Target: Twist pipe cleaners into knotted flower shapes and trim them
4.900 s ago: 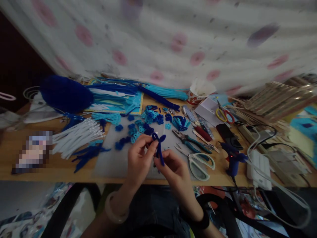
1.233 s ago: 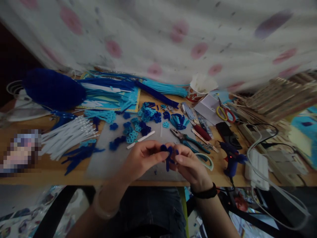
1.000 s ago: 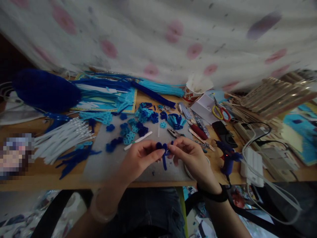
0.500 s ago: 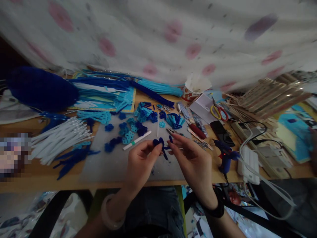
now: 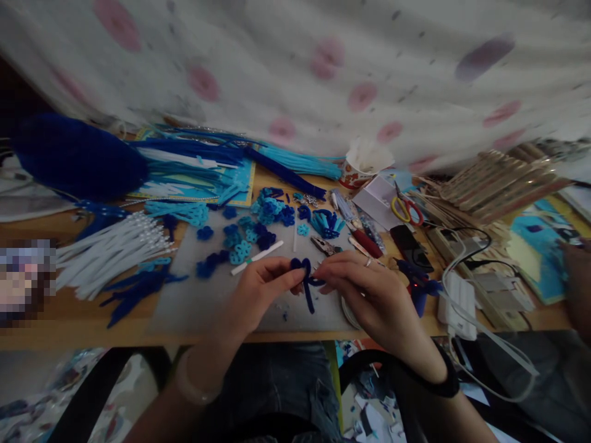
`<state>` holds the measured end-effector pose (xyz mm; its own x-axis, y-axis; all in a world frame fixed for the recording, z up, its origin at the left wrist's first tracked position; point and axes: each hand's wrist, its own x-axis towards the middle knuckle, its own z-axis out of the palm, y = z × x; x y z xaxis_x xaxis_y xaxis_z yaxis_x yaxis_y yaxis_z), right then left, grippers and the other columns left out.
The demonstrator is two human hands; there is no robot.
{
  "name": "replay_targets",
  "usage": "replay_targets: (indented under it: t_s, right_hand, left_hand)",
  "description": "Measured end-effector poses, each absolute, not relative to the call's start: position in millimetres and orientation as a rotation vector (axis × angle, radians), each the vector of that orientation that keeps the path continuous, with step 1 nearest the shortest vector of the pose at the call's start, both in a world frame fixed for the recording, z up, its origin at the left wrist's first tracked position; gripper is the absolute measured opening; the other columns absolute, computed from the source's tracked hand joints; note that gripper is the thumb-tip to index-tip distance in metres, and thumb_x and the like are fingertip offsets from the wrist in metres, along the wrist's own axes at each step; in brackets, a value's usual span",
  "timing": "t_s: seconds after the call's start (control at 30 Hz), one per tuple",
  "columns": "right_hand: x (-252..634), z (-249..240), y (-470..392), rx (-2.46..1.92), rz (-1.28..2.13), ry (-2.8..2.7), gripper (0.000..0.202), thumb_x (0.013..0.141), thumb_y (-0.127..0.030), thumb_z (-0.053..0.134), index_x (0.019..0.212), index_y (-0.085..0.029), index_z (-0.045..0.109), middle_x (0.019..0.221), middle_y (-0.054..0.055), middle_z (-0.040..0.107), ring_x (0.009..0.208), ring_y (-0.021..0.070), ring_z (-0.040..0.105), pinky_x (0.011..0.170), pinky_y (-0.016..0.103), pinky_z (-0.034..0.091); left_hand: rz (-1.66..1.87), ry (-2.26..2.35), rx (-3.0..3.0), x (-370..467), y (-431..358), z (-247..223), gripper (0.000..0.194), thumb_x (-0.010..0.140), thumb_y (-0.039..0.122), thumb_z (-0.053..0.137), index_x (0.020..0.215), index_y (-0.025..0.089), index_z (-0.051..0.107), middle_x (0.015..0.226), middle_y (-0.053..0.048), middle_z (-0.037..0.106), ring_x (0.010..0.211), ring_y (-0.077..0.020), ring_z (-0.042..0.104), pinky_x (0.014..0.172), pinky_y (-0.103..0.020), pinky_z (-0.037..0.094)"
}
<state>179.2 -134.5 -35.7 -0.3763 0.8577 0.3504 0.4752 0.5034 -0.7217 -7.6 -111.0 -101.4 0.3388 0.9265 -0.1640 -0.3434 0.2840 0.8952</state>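
A dark blue pipe cleaner [image 5: 309,298], bent into small loops with one end hanging down, is between my hands above the grey mat [image 5: 184,307]. My left hand [image 5: 268,292] pinches its looped part between thumb and fingers. On the other side, my right hand [image 5: 369,289] has its fingertips closed on a strand of the same pipe cleaner. Just behind the hands lie pliers [image 5: 325,246] and a white stick [image 5: 257,256] with a green band. Dark and light blue pipe-cleaner flowers [image 5: 240,251] are grouped beyond my left hand.
White stems with pearly tips [image 5: 120,252] fan out at left. Bundles of blue pipe cleaners [image 5: 295,163] line the back. Scissors [image 5: 406,206], a phone [image 5: 410,246], a glue gun [image 5: 418,286] and a white power strip [image 5: 457,304] with cables stand right. Someone's blurred arm [image 5: 579,283] enters at far right.
My right hand has turned, its fingers now lying further over the pipe cleaner, and its forearm has shifted right. The pipe cleaner's end points more downward. A blurred arm has appeared at far right.
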Motion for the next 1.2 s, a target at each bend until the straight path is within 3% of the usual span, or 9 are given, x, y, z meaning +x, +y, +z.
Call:
replay_targets:
  t_s: [0.17, 0.33, 0.47, 0.8, 1.2]
  right_hand:
    - [184, -27, -126, -1.056, 0.690, -2.129, 0.031, 0.096, 0.000, 0.048, 0.099, -0.019, 0.072, 0.097, 0.006, 0.066, 0.074, 0.0112, 0.065, 0.062, 0.021, 0.055]
    - [187, -19, -119, -1.200, 0.648, -2.169, 0.015, 0.094, -0.007, 0.060, 0.096, -0.021, 0.064, 0.089, 0.003, 0.072, 0.081, 0.0152, 0.070, 0.072, 0.026, 0.056]
    - [189, -9, -115, -1.346, 0.734, -2.191, 0.013, 0.091, -0.010, 0.063, 0.093, -0.021, 0.057, 0.084, 0.000, 0.071, 0.072, 0.0140, 0.069, 0.064, 0.024, 0.054]
    - [191, -1, -113, -1.306, 0.766, -2.302, 0.012, 0.091, -0.013, 0.062, 0.094, -0.022, 0.055, 0.082, -0.001, 0.075, 0.070, 0.0137, 0.072, 0.062, 0.024, 0.053]
    - [197, -1, -117, -1.229, 0.725, -2.402, 0.011, 0.093, -0.012, 0.062, 0.093, -0.022, 0.058, 0.080, -0.003, 0.072, 0.068, 0.0121, 0.069, 0.061, 0.021, 0.049]
  left_hand:
    - [0.926, 0.832, 0.946, -7, -107, -90, 0.017, 0.076, 0.036, 0.078, 0.072, 0.020, 0.075, 0.063, 0.002, 0.068, 0.063, -0.0127, 0.061, 0.066, -0.026, 0.050]
    - [0.855, 0.856, 0.999, -6, -104, -82, 0.015, 0.076, 0.033, 0.075, 0.075, 0.019, 0.073, 0.068, 0.001, 0.070, 0.067, -0.0140, 0.064, 0.068, -0.027, 0.051]
    - [0.798, 0.826, 1.147, -7, -101, -77, 0.015, 0.079, 0.030, 0.071, 0.069, 0.018, 0.070, 0.066, 0.000, 0.067, 0.066, -0.0143, 0.062, 0.067, -0.027, 0.050]
    - [0.765, 0.820, 1.270, -8, -98, -74, 0.025, 0.083, 0.033, 0.063, 0.062, 0.020, 0.060, 0.060, 0.001, 0.057, 0.063, -0.0144, 0.054, 0.063, -0.027, 0.046]
    - [0.576, 0.726, 1.175, -10, -94, -77, 0.030, 0.084, 0.042, 0.066, 0.065, 0.018, 0.063, 0.056, 0.003, 0.054, 0.053, -0.0113, 0.049, 0.055, -0.026, 0.038]
